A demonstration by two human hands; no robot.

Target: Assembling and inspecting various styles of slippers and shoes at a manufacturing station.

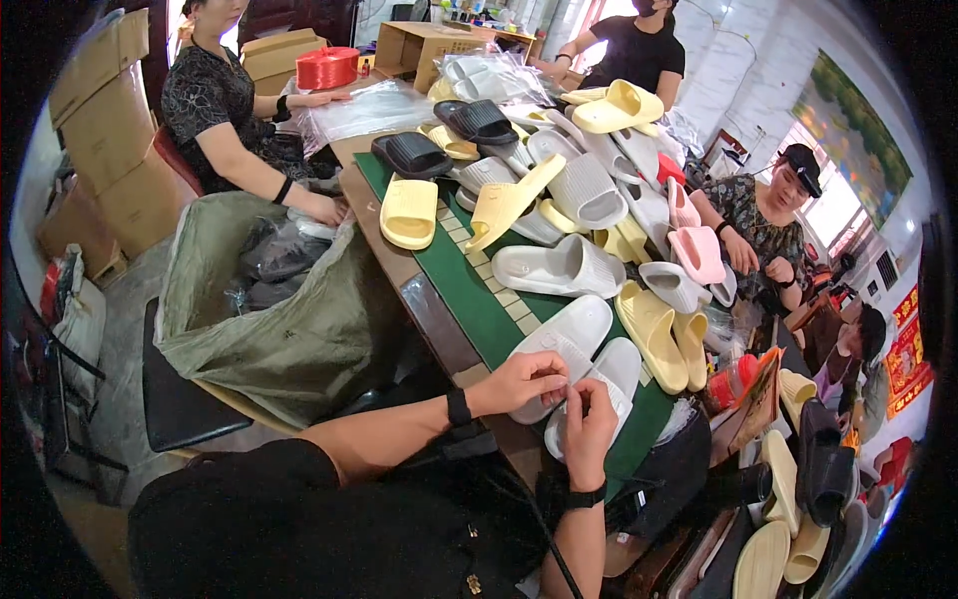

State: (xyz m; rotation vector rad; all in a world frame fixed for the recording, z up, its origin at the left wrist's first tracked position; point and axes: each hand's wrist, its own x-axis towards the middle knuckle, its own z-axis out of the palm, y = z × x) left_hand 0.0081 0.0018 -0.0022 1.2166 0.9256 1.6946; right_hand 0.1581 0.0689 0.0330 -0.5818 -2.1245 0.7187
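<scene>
Together over pale slippers (571, 324) on the green mat (474, 324), left hand (529, 384) and right hand (590, 424) pinch finger to thumb; anything held between is too small to tell. A low wrist could nudge the nearer slipper (619, 365) off the mat.

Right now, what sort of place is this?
Probably a small slipper-packing workshop: slippers are heaped on a green-topped table, clear plastic bags lie toward its far end, and cardboard boxes stand at the left.
</scene>
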